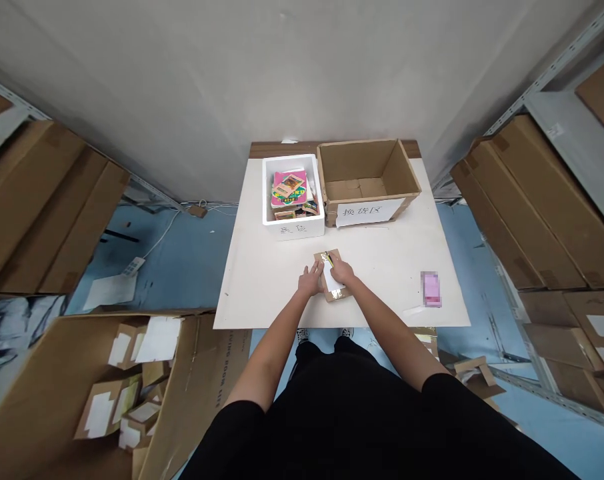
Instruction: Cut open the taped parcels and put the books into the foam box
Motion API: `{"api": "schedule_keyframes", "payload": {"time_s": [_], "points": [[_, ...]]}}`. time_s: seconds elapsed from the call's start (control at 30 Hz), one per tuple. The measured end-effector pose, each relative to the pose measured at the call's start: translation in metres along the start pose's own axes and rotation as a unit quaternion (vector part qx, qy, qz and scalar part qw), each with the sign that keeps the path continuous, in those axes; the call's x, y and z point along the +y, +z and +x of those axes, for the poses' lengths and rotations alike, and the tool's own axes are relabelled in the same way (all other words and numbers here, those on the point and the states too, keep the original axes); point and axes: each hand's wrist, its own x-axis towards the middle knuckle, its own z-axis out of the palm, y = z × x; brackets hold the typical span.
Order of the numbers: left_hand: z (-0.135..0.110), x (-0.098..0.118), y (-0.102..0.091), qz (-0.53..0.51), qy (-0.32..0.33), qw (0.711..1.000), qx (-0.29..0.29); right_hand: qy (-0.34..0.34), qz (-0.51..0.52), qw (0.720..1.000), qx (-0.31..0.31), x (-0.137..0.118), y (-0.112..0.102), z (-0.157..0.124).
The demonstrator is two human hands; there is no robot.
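A small brown cardboard parcel [328,257] with a white label and shiny tape lies on the white table [262,280] in front of me. My left hand [310,279] rests on its left side with fingers spread, steadying it. My right hand [342,272] sits on the parcel's right half with fingers closed around a thin dark tool [329,261], whose tip touches the parcel's top. What kind of tool it is I cannot make out.
At the back of the table stand a white foam box [292,230] with colourful books and an open cardboard box [367,177] labelled on its front. A pink item [431,289] lies at the right. A large carton of small parcels [117,380] sits on the floor at left. Shelves with boxes flank both sides.
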Motion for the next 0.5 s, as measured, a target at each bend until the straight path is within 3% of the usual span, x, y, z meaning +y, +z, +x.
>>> {"api": "schedule_keyframes", "payload": {"time_s": [0.2,0.5], "points": [[0.003,0.001,0.002,-0.014,0.007,1.000,-0.005,0.049,-0.024,0.998,-0.008,-0.012,0.000,-0.007],[0.004,0.003,0.002,0.007,0.016,1.000,0.002,0.077,-0.036,0.994,-0.073,-0.018,-0.005,-0.015]]}}
